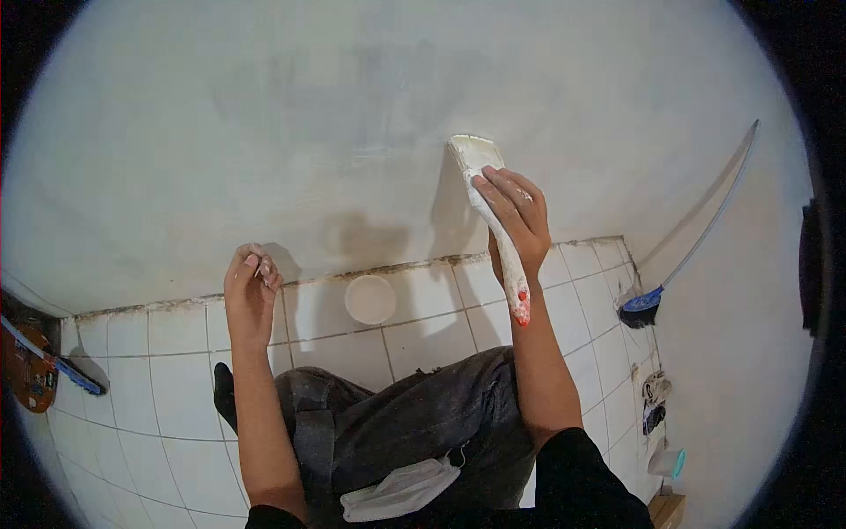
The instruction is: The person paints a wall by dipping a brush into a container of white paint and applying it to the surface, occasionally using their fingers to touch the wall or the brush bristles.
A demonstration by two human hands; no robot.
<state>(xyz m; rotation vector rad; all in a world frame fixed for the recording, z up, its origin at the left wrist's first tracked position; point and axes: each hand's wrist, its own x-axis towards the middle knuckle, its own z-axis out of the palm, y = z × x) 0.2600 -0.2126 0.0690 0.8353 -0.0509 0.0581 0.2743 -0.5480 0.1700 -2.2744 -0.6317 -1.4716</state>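
A wide paintbrush (pixel 507 242), coated in white paint with red showing at its handle end, is in my right hand (pixel 520 207). My fingers lie along the brush near its head, which is at the wall (pixel 352 115), and the handle points down over my wrist. White smears mark the fingers of that hand. To the left, my left hand (pixel 251 273) is raised before the lower wall, its paint-specked fingers curled in with nothing visible in them. A round white tub (pixel 370 300) stands on the floor between my hands, close to the wall.
White floor tiles (pixel 176 397) meet the wall along a dirty edge. A blue broom (pixel 641 304) leans in the right corner, and a blue brush (pixel 79 375) is at far left. A face mask (pixel 401 489) lies on my lap. Rags (pixel 655 388) lie along the right wall.
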